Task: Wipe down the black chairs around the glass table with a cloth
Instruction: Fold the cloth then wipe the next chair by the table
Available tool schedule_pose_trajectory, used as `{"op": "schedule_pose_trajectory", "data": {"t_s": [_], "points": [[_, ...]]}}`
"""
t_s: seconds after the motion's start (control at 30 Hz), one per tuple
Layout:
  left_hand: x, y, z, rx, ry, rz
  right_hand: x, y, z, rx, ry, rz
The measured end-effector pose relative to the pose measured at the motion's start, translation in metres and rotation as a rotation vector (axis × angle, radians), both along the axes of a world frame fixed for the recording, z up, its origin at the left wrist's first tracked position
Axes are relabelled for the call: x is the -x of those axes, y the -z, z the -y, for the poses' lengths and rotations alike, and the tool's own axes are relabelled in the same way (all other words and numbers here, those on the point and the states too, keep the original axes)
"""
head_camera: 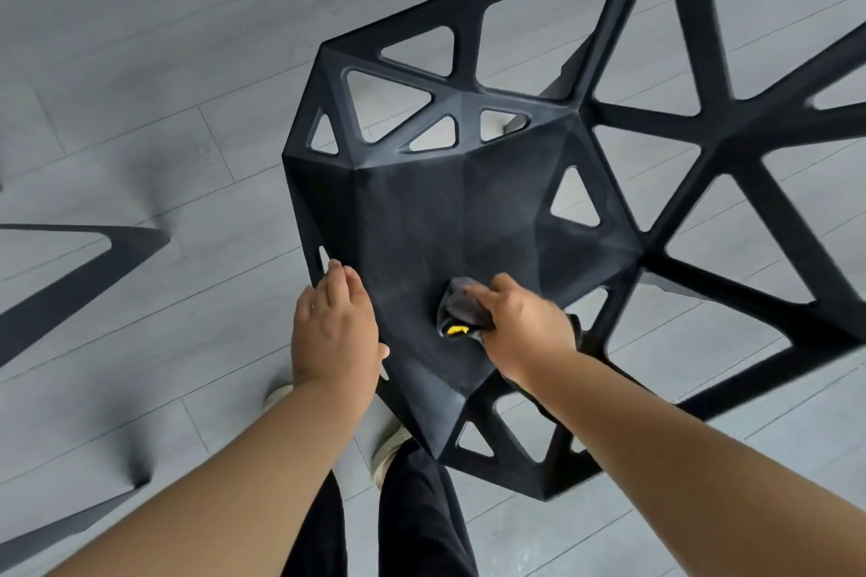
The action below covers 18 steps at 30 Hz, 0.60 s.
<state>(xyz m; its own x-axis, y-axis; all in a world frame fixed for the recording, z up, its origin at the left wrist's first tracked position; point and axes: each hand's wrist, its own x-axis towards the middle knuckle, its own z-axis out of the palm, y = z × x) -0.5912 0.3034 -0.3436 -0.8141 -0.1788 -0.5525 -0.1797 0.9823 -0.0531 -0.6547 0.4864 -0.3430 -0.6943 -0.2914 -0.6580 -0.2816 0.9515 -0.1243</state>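
Left hand [332,328] flat, right hand [525,323] gripping one cloth [461,307], on one black chair [421,211].

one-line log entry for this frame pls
phase: wiping seat | right hand: grips cloth, pressed on chair seat | left hand: rests on seat edge, bracing

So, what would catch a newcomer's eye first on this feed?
The black chair with its triangular cut-outs fills the middle and right of the view, over pale grey floor planks. On its seat, the right hand grips a bunched dark cloth with a yellow tag, while the left hand rests on the seat's left edge.
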Motion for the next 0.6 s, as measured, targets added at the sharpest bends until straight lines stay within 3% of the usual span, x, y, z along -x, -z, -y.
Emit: {"op": "schedule_pose_trajectory", "data": {"t_s": [0.27, 0.43, 0.5, 0.6], "points": [[0.003, -0.007, -0.006, 0.044, 0.003, 0.053, -0.053, -0.028, -0.024, -0.034, -0.164, 0.184], [0.003, -0.013, -0.008, 0.069, 0.017, 0.076, -0.034, -0.034, -0.034, 0.062, -0.119, 0.465], [0.002, -0.013, -0.009, 0.073, 0.014, 0.077, -0.014, -0.033, -0.041, 0.152, 0.033, 0.420], [0.001, -0.012, -0.011, 0.064, -0.015, 0.076, 0.027, -0.026, -0.052, 0.190, 0.245, 0.105]]}}
